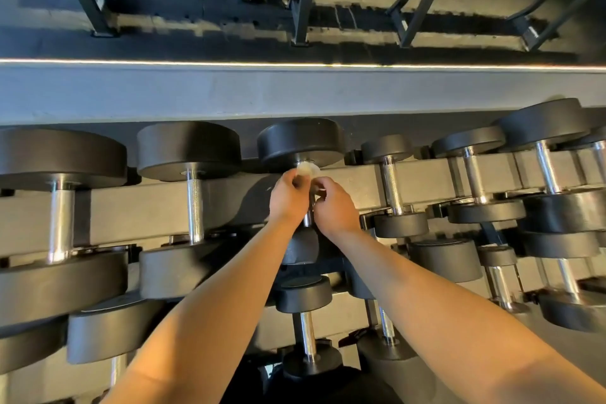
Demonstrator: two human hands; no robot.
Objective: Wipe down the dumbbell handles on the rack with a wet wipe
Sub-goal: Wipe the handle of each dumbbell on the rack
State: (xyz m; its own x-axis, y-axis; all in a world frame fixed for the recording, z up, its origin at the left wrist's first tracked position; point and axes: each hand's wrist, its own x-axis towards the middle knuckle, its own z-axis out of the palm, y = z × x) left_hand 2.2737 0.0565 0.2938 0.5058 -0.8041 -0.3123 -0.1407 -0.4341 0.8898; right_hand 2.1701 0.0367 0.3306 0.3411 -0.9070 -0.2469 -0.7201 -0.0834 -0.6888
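left hand (288,197): wet wipe (307,170) pinched at dumbbell handle (307,218)
right hand (334,207): fingers curled around wipe, handle wrapped
rack (354,184): dumbbells held in rows

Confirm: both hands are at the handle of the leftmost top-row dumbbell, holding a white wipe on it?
Wrong dumbbell. The head view shows left hand and right hand holding the white wipe on the handle of the third top-row dumbbell from the left, not the leftmost.

Arms outstretched — left hand (288,197) and right hand (334,207) touching, fingers curled, pinching a wet wipe (308,170).
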